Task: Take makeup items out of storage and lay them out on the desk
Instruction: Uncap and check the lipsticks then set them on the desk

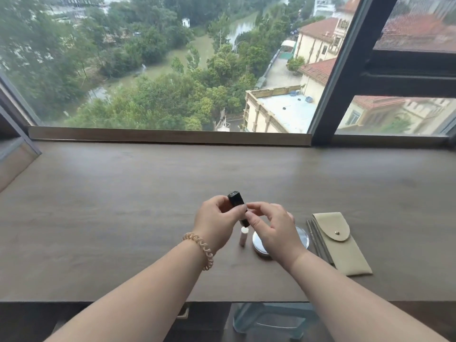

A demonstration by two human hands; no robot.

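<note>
A black rectangular lipstick tube (236, 199) is held above the brown desk (123, 206), tilted with its top toward the window. My left hand (213, 222) grips its upper part, and my right hand (272, 229) pinches its lower end. Beneath the hands, a small pale pink tube (243, 236) stands on the desk. A round silver compact (304, 236) lies beside the pink tube, half hidden by my right hand. To the right lies a beige snap pouch (341, 243), with thin metal sticks (317, 239) along its left edge.
A large window with a dark frame (345, 70) rises behind the desk, above a wooden sill (170, 135). A clear plastic stool (271, 319) stands under the desk's front edge. A spiral hair tie (201, 248) circles my left wrist.
</note>
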